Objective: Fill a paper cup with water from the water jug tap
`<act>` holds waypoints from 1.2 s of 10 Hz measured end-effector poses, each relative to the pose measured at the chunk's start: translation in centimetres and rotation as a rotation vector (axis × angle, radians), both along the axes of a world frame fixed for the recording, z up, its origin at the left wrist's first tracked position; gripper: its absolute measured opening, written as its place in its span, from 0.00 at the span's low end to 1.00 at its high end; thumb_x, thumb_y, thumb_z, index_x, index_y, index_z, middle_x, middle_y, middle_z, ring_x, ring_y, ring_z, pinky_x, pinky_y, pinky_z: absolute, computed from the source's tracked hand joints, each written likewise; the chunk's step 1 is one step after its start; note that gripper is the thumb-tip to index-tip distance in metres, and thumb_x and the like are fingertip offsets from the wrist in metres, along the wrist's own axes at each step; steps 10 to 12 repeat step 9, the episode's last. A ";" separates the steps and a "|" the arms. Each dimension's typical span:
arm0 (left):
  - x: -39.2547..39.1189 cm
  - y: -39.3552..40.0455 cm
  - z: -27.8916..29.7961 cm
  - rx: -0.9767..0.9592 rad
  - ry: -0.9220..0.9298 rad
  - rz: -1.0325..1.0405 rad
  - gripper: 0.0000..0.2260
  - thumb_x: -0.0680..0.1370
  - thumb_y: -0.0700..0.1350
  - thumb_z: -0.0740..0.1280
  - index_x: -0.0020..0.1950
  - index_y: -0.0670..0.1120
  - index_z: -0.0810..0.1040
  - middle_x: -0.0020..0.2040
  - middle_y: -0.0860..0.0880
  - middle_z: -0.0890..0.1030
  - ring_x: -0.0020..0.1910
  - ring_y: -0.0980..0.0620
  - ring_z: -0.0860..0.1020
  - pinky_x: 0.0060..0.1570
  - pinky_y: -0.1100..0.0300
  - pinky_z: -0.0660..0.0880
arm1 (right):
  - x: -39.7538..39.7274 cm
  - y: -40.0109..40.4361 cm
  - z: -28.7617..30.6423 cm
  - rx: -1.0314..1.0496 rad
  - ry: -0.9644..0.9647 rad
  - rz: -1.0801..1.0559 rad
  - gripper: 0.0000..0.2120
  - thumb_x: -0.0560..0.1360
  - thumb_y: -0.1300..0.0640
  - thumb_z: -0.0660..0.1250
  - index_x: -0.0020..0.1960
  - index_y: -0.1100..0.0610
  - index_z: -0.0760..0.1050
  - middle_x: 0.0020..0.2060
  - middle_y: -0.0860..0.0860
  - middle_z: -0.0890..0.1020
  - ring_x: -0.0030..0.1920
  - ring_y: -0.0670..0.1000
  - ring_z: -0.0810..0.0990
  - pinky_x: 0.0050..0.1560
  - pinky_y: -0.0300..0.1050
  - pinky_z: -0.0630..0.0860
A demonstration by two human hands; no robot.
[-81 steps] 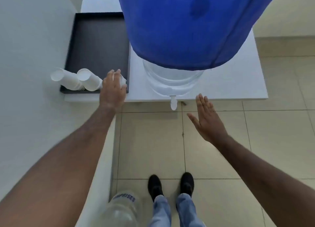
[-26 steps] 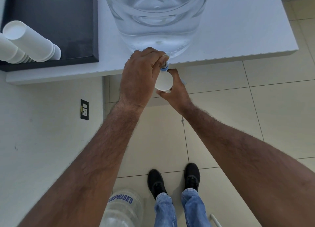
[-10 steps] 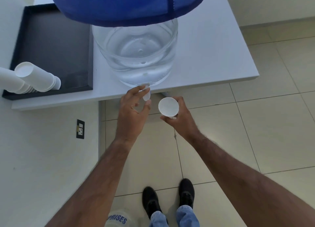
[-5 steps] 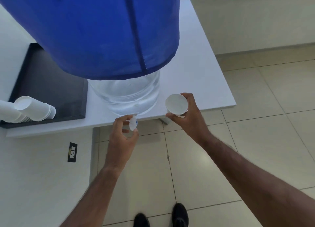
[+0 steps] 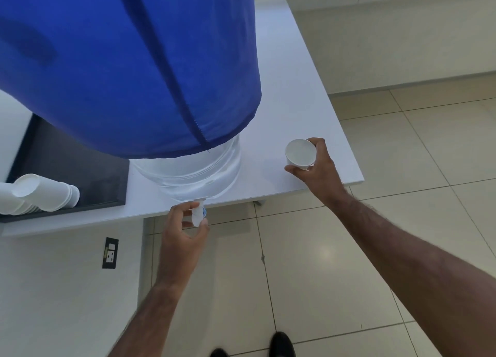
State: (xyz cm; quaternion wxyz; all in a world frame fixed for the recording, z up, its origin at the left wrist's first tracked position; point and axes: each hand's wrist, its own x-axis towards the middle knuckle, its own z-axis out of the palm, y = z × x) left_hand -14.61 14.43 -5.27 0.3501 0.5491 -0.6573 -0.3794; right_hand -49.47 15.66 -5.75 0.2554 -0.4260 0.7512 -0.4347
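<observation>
A clear water jug (image 5: 193, 172) under a blue cover (image 5: 128, 66) stands on the white table (image 5: 290, 96). Its white tap (image 5: 198, 214) juts over the table's front edge. My left hand (image 5: 182, 238) curls around the tap, thumb and fingers touching it. My right hand (image 5: 315, 168) holds a white paper cup (image 5: 300, 152) upright over the table's front right part, well to the right of the tap. I cannot tell how much water is in the cup.
Stacks of white paper cups (image 5: 40, 195) lie on their sides on a black tray (image 5: 80, 174) at the table's left. A wall socket (image 5: 110, 252) sits below on the white wall. Beige floor tiles (image 5: 402, 182) stretch to the right; my shoes show at the bottom.
My right hand has carried the cup from under the tap up and to the right, over the table. My left hand has stayed at the tap. The camera has tilted upward.
</observation>
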 end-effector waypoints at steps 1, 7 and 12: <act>-0.2 -0.2 0.2 -0.020 -0.008 -0.013 0.22 0.77 0.34 0.75 0.58 0.61 0.78 0.58 0.62 0.83 0.54 0.56 0.82 0.53 0.75 0.76 | -0.9 -0.2 -0.8 0.019 0.014 -0.010 0.35 0.71 0.47 0.83 0.68 0.44 0.64 0.60 0.42 0.77 0.51 0.48 0.80 0.46 0.35 0.72; 0.2 -0.4 0.3 -0.022 -0.032 -0.042 0.17 0.78 0.38 0.76 0.60 0.56 0.79 0.59 0.63 0.81 0.54 0.60 0.82 0.51 0.71 0.79 | -0.2 0.6 -2.5 0.055 -0.094 -0.152 0.42 0.69 0.54 0.85 0.73 0.52 0.63 0.65 0.47 0.75 0.65 0.53 0.77 0.61 0.42 0.75; 1.7 0.3 0.8 0.069 0.055 -0.045 0.12 0.85 0.48 0.70 0.68 0.55 0.78 0.64 0.56 0.84 0.62 0.60 0.83 0.63 0.63 0.80 | 5.5 5.3 -3.1 0.072 -0.014 -0.262 0.36 0.77 0.53 0.78 0.77 0.59 0.63 0.72 0.55 0.72 0.74 0.56 0.71 0.76 0.52 0.70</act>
